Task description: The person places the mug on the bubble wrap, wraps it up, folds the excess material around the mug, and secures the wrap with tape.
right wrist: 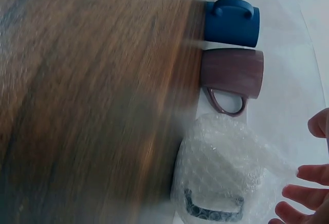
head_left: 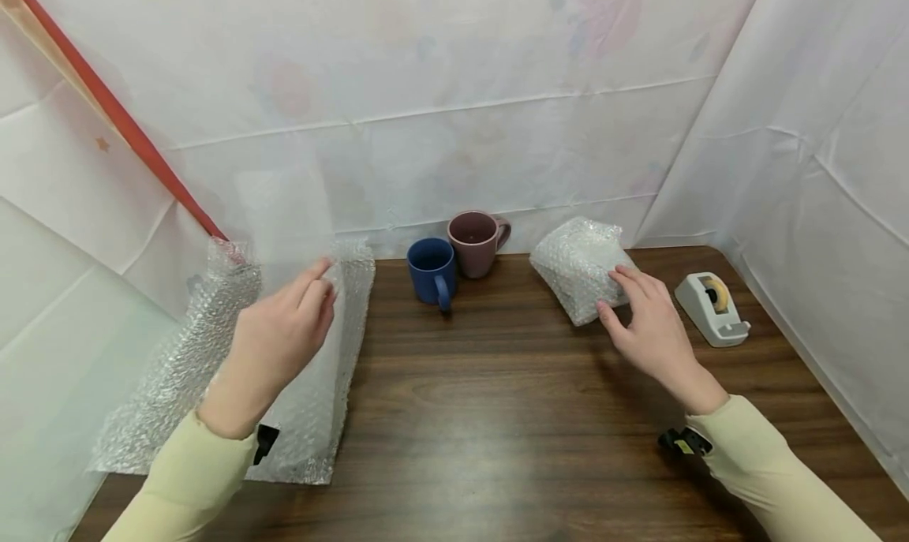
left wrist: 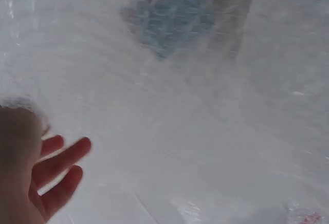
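My left hand (head_left: pixel 284 333) is over sheets of bubble wrap (head_left: pixel 348 353) at the left of the table. In the left wrist view its fingers (left wrist: pixel 61 165) are spread and relaxed before the wrap (left wrist: pixel 169 131), and a translucent sheet stands up beyond the hand in the head view. With loosely bent fingers, my right hand (head_left: pixel 649 321) touches the right side of a bubble-wrapped bundle (head_left: pixel 578 266). A dark, handle-like curve shows through this bundle (right wrist: pixel 216 157) in the right wrist view. Both palms are hidden.
A blue mug (head_left: pixel 429 270) and a mauve mug (head_left: pixel 474 246) stand upright at the back of the brown wooden table (head_left: pixel 469 416). A white tape dispenser (head_left: pixel 713 309) with yellowish tape sits at the right. White patterned sheeting (head_left: pixel 497 92) hangs around the table.
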Tool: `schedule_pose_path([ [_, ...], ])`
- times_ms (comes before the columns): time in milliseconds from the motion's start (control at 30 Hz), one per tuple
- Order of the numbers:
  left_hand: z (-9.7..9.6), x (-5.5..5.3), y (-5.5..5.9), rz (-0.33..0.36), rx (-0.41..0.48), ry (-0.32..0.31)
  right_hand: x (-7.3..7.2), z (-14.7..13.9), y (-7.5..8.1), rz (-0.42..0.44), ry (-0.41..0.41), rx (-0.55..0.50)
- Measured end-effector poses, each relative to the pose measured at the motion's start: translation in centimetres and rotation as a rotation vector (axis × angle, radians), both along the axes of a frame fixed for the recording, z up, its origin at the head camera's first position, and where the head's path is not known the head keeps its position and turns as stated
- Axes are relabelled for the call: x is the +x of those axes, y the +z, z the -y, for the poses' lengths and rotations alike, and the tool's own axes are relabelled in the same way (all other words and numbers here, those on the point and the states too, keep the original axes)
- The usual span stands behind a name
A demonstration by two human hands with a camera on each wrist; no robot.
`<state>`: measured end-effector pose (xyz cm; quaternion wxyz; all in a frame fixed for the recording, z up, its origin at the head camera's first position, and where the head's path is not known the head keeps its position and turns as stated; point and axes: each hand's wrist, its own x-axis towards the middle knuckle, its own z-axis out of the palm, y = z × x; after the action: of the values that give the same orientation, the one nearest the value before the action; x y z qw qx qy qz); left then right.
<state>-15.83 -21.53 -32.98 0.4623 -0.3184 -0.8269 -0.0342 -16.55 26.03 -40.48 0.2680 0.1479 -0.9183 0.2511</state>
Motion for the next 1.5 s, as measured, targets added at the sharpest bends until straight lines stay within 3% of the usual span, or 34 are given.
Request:
schedule_pose_path([
  [100, -1.1, 0.3, -0.2, -0.041, -0.045, -0.084, 0.1, 0.2, 0.0, -0.014, 0.014, -0.01],
  [233, -2.5, 0.9, -0.5, -0.045, -0.139, -0.208, 0.2, 0.7, 0.4, -0.033, 0.038, -0.028],
  [400, -4.1, 1.8, -1.4, -0.065, -0.386, -0.354, 0.4, 1.2, 0.8, -0.07, 0.067, -0.054],
  [533, -5.7, 2.9, -2.3, -0.124, -0.595, -0.475, 0.6, 1.4, 1.1, -0.122, 0.071, -0.085],
  [700, -7.7, 3.9, -3.7, -0.178, -0.712, -0.671, 0.8, 0.5, 1.1, -0.215, 0.071, -0.138],
  [800, -8.2, 4.4, -4.5, -0.161, -0.756, -0.743, 0.7, -0.6, 0.6, -0.31, 0.169, -0.093],
  [900, -8.3, 4.6, -5.3, -0.128, -0.795, -0.773, 0.5, -1.7, -0.3, -0.419, 0.345, 0.007],
  [1033, -8.1, 4.6, -6.0, -0.058, -0.812, -0.765, 0.8, -2.8, -1.4, -0.412, 0.534, 0.115],
  [1200, -7.4, 4.0, -6.4, 0.129, -0.792, -0.69, 1.8, -3.7, -2.3, -0.273, 0.572, 0.17],
  [1267, -6.9, 3.4, -6.5, 0.276, -0.753, -0.622, 2.2, -4.0, -2.6, -0.227, 0.552, 0.189],
  [1500, -3.6, 1.9, -7.7, 0.9, -0.621, -0.248, 3.3, -5.4, -3.3, -0.047, 0.466, 0.297],
])
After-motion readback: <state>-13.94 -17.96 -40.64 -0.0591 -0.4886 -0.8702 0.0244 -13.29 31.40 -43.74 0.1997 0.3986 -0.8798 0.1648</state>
